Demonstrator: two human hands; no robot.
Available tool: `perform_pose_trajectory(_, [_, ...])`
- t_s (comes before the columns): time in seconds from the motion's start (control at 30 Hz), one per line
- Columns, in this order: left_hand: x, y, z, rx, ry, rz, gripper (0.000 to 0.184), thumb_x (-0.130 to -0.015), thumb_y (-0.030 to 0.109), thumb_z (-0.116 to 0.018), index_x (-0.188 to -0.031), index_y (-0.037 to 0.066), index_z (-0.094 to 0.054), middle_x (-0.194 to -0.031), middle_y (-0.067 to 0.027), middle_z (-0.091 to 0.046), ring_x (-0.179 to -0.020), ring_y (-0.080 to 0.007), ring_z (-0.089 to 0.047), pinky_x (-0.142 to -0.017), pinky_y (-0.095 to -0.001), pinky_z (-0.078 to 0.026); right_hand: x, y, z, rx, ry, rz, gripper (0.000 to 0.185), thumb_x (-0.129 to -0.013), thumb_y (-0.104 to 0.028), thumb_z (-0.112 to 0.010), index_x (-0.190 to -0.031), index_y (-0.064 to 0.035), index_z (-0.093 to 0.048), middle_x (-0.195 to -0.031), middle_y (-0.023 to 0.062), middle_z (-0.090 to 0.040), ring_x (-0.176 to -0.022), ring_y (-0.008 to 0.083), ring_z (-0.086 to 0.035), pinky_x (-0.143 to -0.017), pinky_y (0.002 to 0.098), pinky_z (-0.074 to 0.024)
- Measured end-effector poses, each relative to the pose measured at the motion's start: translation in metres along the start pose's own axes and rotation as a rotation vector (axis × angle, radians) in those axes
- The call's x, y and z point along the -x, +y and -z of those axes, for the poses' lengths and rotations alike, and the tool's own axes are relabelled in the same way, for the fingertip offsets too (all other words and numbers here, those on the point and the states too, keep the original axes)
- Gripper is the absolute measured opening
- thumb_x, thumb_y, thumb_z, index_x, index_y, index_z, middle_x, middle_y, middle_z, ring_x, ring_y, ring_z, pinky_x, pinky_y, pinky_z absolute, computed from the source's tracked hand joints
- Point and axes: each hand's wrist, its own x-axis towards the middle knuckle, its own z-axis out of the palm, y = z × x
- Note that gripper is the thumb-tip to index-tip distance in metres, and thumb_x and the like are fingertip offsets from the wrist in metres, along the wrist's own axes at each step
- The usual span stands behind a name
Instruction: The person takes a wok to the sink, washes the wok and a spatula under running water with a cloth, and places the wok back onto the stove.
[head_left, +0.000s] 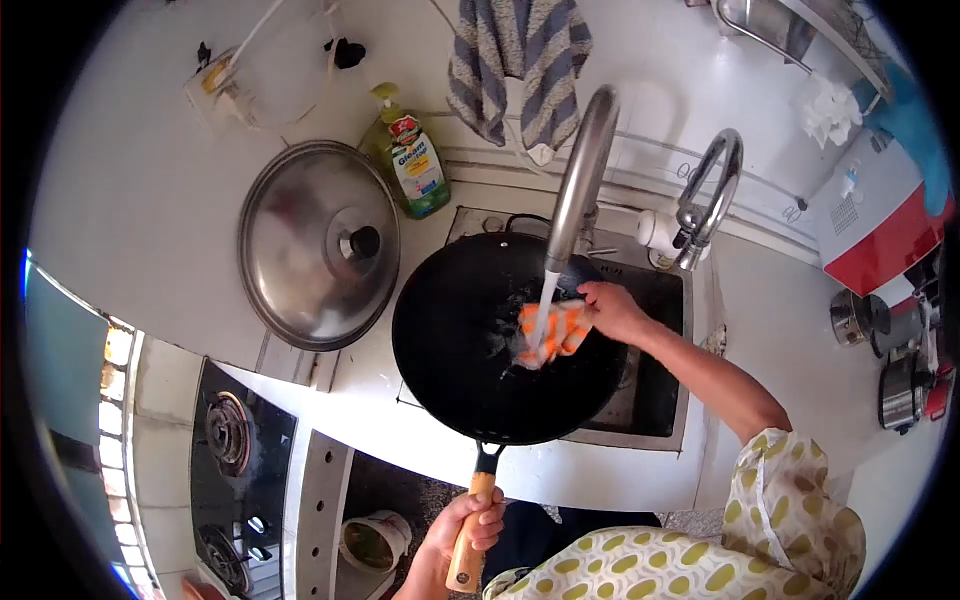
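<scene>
My left hand (474,522) is wrapped round the wooden handle (466,550) of a large black wok (450,370). The wok rests over the metal sink (655,428), covering much of it. In my right hand (612,312) is an orange-and-white striped dishcloth (566,330), gripped at its right edge above the inside of the wok. Water runs from the tall faucet (590,160) onto the cloth and into the pan, with some splashing round it.
A steel lid (300,240) leans against the wall at the left, beside a green dish soap bottle (412,165). A striped towel (520,70) hangs behind the sink. Near it stands a smaller curved tap (722,185). A gas stove (240,470) lies lower left, by a bucket (372,542).
</scene>
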Motion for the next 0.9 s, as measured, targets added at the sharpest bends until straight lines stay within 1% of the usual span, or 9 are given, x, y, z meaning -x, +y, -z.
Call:
perform_pose_trajectory(0.17, [-0.007, -0.007, 0.009, 0.016, 0.008, 0.014, 0.027, -0.077, 0.014, -0.057, -0.095, -0.001, -0.043, -0.06, -0.0047, -0.042, -0.04, -0.0091, -0.037, -0.034, -0.0205, -0.034, 0.009, -0.024, -0.075, 0.34, -0.146, 0.237, 0.039, -0.077, -0.03, -0.058, -0.109, -0.0081, -0.054, -0.115, 0.0164, -0.048, -0.106, 0.0325, -0.047, -0.089, 0.0424, -0.0392])
perform_pose_trajectory(0.2, [-0.007, -0.005, 0.009, 0.031, 0.018, 0.01, 0.027, -0.077, 0.013, -0.057, -0.095, -0.001, -0.043, -0.059, -0.0047, -0.042, -0.04, -0.0093, -0.037, -0.033, -0.0204, -0.034, 0.002, -0.028, -0.098, 0.281, -0.321, -0.061, 0.043, -0.077, -0.031, -0.057, -0.112, -0.0068, -0.051, -0.123, 0.0166, -0.041, -0.115, 0.0341, -0.038, -0.093, 0.0445, -0.035])
perform_pose_trajectory(0.27, [-0.005, -0.002, 0.007, 0.079, -0.01, 0.043, 0.027, -0.077, 0.013, -0.058, -0.094, -0.001, -0.042, -0.059, -0.0051, -0.043, -0.039, -0.0096, -0.037, -0.033, -0.0205, -0.034, 0.009, -0.049, -0.131, 0.539, 0.004, -0.065, 0.044, -0.077, -0.025, -0.054, -0.116, -0.0052, -0.046, -0.127, 0.0192, -0.035, -0.121, 0.0385, -0.029, -0.095, 0.0488, -0.03])
perform_pose_trajectory(0.4, [-0.007, -0.001, 0.011, 0.057, -0.051, 0.033, 0.027, -0.078, 0.014, -0.058, -0.094, -0.001, -0.042, -0.06, -0.0055, -0.043, -0.039, -0.0089, -0.037, -0.033, -0.0208, -0.034, -0.031, -0.064, -0.174, 0.279, 0.023, 0.023, 0.043, -0.073, -0.011, -0.052, -0.115, -0.0038, -0.048, -0.128, 0.0261, -0.027, -0.116, 0.0442, -0.031, -0.097, 0.0511, -0.0252])
perform_pose_trajectory(0.53, [-0.007, 0.001, 0.014, 0.086, -0.052, 0.053, 0.027, -0.078, 0.014, -0.058, -0.095, 0.0, -0.041, -0.06, -0.0051, -0.043, -0.039, -0.0089, -0.037, -0.034, -0.0207, -0.033, -0.003, -0.104, -0.159, 0.182, -0.27, 0.302, 0.047, -0.07, -0.001, -0.048, -0.116, -0.006, -0.045, -0.122, 0.0203, -0.036, -0.114, 0.0401, -0.034, -0.095, 0.0469, -0.0297])
perform_pose_trajectory(0.73, [-0.004, 0.011, 0.016, 0.104, -0.099, 0.1, 0.026, -0.08, 0.014, -0.058, -0.095, 0.0, -0.042, -0.06, -0.0045, -0.043, -0.04, -0.0085, -0.037, -0.034, -0.0198, -0.033, 0.024, -0.02, -0.072, 0.047, -0.724, 0.574, 0.047, -0.07, -0.001, -0.056, -0.114, -0.0168, -0.052, -0.116, 0.0085, -0.052, -0.104, 0.0292, -0.052, -0.082, 0.0447, -0.042])
perform_pose_trajectory(0.83, [-0.003, 0.01, 0.011, 0.094, -0.07, 0.089, 0.027, -0.079, 0.015, -0.06, -0.094, 0.0, -0.043, -0.06, -0.0047, -0.043, -0.04, -0.009, -0.038, -0.034, -0.0198, -0.033, -0.003, 0.028, -0.076, 0.649, -0.226, 0.198, 0.05, -0.069, -0.001, -0.054, -0.116, -0.0164, -0.048, -0.111, 0.0093, -0.048, -0.111, 0.0312, -0.041, -0.091, 0.0464, -0.031])
perform_pose_trajectory(0.87, [-0.004, 0.011, 0.011, 0.094, -0.072, 0.087, 0.027, -0.079, 0.015, -0.06, -0.094, 0.0, -0.043, -0.06, -0.0047, -0.043, -0.04, -0.009, -0.038, -0.034, -0.0198, -0.033, -0.017, 0.024, -0.073, 0.531, -0.011, 0.234, 0.05, -0.07, -0.001, -0.052, -0.118, -0.0125, -0.043, -0.109, 0.0139, -0.044, -0.107, 0.0327, -0.043, -0.087, 0.0434, -0.0354])
perform_pose_trajectory(0.9, [-0.005, 0.011, 0.012, 0.104, -0.093, 0.093, 0.028, -0.079, 0.015, -0.06, -0.094, 0.0, -0.042, -0.06, -0.0048, -0.043, -0.04, -0.009, -0.037, -0.034, -0.0199, -0.033, -0.044, -0.023, -0.049, 0.216, -0.163, -0.101, 0.046, -0.071, 0.001, -0.051, -0.116, -0.0043, -0.042, -0.11, 0.0162, -0.043, -0.102, 0.0338, -0.046, -0.082, 0.0397, -0.0387])
